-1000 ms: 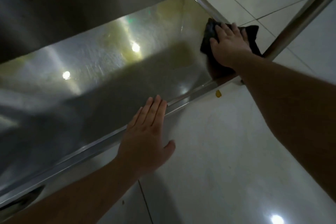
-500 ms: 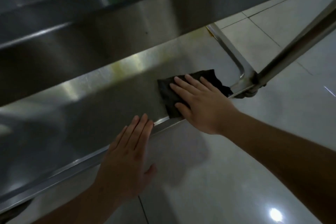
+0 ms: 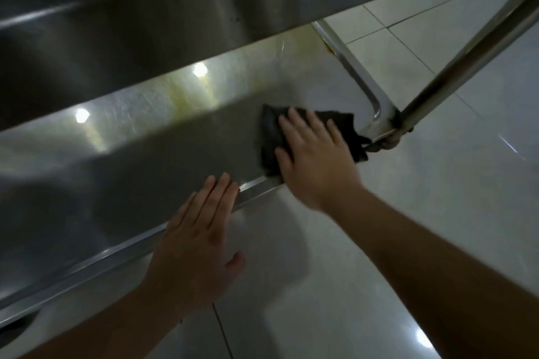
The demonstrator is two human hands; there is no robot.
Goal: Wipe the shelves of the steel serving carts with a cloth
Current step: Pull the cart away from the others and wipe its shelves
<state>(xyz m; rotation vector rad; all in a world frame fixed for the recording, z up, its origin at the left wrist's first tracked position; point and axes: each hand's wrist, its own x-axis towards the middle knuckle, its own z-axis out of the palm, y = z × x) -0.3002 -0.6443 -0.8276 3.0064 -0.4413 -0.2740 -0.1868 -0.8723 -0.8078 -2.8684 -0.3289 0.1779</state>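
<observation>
I see my right hand [image 3: 316, 160] flat on the cloth [image 3: 271, 137] beside the corner post [image 3: 466, 58] at right; my left hand [image 3: 198, 239], fingers straight, lies over the shelf [image 3: 145, 154] rim, upper shelf [image 3: 145, 14] overhead.

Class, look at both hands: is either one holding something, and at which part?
Neither grips anything. The right hand presses flat on the middle of the dark cloth; the left hand rests flat on the shelf's front rim.

Right hand [image 3: 316, 160] is lying flat, palm down, fingers straight and slightly spread, bare forearm stretching in from lower right. Left hand [image 3: 195, 237] is also lying flat, fingers straight and together, thumb sticking out sideways, forearm coming in from lower left.
</observation>
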